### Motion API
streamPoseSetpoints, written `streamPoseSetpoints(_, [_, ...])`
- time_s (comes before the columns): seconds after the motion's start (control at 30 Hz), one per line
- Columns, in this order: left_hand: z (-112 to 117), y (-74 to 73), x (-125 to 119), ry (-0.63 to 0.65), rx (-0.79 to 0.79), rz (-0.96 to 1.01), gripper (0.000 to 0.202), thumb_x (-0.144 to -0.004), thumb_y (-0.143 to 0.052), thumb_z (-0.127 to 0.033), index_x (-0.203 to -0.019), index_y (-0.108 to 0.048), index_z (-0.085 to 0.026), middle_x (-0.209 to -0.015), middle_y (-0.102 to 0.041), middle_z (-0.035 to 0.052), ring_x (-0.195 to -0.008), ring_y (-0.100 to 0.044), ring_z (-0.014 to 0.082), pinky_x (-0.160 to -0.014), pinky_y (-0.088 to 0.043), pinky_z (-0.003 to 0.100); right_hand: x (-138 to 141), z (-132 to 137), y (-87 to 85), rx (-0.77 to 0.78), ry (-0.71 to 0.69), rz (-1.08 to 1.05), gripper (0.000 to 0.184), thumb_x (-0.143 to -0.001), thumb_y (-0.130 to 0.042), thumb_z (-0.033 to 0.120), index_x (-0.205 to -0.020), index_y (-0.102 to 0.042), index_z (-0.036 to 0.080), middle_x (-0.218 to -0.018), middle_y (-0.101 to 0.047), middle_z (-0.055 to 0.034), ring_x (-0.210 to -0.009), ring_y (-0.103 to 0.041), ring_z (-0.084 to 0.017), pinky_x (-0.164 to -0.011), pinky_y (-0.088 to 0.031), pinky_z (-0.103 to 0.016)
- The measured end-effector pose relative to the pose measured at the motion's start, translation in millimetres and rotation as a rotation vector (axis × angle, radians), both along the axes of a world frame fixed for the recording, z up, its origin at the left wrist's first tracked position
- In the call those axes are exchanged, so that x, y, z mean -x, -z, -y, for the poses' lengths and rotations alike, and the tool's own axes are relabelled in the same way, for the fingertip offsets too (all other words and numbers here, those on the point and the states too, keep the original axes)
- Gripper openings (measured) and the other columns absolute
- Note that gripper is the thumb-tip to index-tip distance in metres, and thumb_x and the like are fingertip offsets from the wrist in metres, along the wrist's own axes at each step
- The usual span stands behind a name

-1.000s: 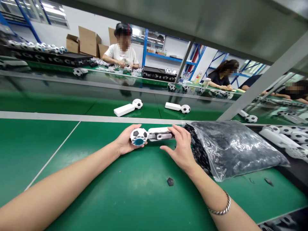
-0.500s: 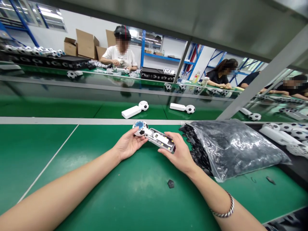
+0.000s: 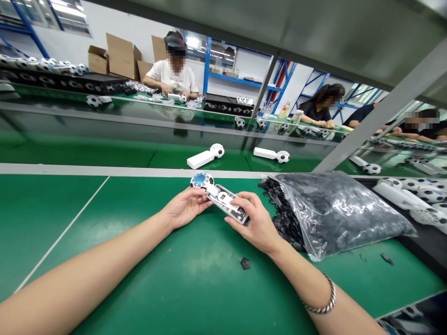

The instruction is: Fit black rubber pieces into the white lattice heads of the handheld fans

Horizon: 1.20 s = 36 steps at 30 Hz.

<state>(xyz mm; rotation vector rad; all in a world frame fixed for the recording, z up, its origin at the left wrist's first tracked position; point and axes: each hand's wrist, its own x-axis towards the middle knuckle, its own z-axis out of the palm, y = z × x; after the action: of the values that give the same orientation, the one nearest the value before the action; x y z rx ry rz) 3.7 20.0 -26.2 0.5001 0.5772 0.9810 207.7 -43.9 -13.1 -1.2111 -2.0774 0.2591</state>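
I hold a small hand-held fan point(image 3: 219, 196) with a football-patterned head and a white handle over the green table point(image 3: 104, 242). Its open side faces up, showing a blue disc in the head and small parts inside the handle. My left hand point(image 3: 185, 208) pinches the fan just below its head. My right hand point(image 3: 252, 223) grips the lower end of the handle, thumb on top. A clear bag of small black pieces point(image 3: 335, 214) lies just right of my right hand. One loose black piece point(image 3: 245, 263) sits on the table below my hands.
Two finished football fans point(image 3: 205, 156) point(image 3: 272, 154) lie on the belt behind. More fan parts point(image 3: 412, 195) sit in a tray at the right. A slanted metal post point(image 3: 377, 116) rises at right. Other people work at the far bench point(image 3: 171, 74).
Both hands turned the fan over from football side up to open side up and tilted it, head farther away. The view shifted slightly.
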Motion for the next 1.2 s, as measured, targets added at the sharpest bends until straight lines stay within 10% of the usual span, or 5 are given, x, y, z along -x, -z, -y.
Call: streamPoseSetpoints(1.2, [5.2,-2.9,1.3,0.174,-0.185,-0.055,0.037,-0.072,-0.060,-0.010,-0.104,-0.050,-0.025,-0.093,-0.061,0.0006,-0.087,-0.059,0.0145,-0.084,-0.043,0.033,-3.4,-5.0,-0.7,0.048,0.068,-0.112,0.027,-0.074,-0.063,0.028,-0.096,-0.049,0.023,-0.098,-0.052,-0.0049,-0.091,-0.053,-0.020,-0.076,-0.045,-0.032])
